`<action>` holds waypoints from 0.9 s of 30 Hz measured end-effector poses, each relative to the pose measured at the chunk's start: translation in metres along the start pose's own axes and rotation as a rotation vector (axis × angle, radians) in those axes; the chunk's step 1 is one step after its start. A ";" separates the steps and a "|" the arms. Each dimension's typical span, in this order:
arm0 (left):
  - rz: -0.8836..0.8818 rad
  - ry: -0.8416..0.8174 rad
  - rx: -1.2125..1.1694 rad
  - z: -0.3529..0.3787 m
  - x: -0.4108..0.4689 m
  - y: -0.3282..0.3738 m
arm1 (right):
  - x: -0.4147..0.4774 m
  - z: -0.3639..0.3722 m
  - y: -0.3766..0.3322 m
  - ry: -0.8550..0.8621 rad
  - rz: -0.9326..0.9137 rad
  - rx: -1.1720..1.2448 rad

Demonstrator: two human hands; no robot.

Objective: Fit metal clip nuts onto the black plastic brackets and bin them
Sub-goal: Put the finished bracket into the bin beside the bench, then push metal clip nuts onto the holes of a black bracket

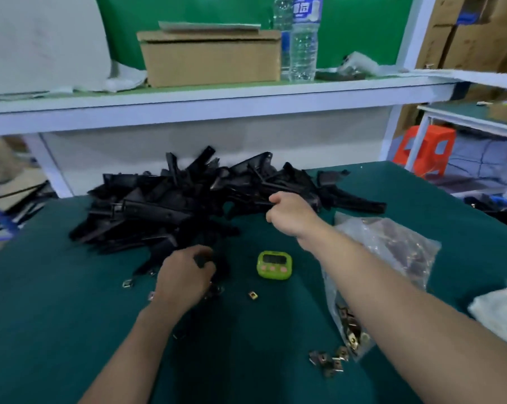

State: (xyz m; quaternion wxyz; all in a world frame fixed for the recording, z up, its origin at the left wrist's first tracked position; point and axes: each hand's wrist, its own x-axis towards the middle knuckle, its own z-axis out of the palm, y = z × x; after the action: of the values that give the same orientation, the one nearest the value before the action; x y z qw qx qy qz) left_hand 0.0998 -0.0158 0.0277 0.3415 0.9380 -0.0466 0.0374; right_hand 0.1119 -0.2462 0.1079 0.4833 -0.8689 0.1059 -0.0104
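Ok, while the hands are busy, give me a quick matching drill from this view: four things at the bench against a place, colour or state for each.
Things:
1. timer
2. cardboard box
3. bag of clip nuts
4. black brackets

Descriptions:
A. heaped at the far side of the mat
B. lime green, near the mat's middle
C. on the upper shelf
D. clear plastic, lying at the mat's right

Pairs: 1-B, 2-C, 3-D, 4-A.
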 end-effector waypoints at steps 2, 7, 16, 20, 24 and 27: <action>0.036 -0.046 0.088 0.005 -0.003 -0.008 | 0.020 0.012 -0.001 -0.054 0.017 -0.228; 0.106 -0.007 0.028 0.012 -0.003 -0.016 | 0.066 0.040 0.001 -0.025 0.006 -0.536; 0.107 -0.105 -0.167 0.007 0.001 -0.029 | 0.114 0.062 0.011 0.125 -0.057 -0.883; 0.115 -0.069 -0.189 0.009 0.002 -0.029 | 0.113 0.065 0.009 0.220 -0.132 -0.871; 0.110 -0.027 -0.217 0.009 0.000 -0.029 | 0.100 0.061 0.006 0.261 -0.186 -0.789; 0.100 0.012 -0.166 0.011 -0.004 -0.026 | 0.087 0.051 0.002 0.267 -0.160 -0.664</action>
State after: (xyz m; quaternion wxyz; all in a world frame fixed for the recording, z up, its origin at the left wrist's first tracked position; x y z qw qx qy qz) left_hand 0.0992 -0.0029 0.0027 0.4158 0.9028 -0.0944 0.0562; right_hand 0.2025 -0.2212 0.0714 0.1546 -0.9750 0.0972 -0.1268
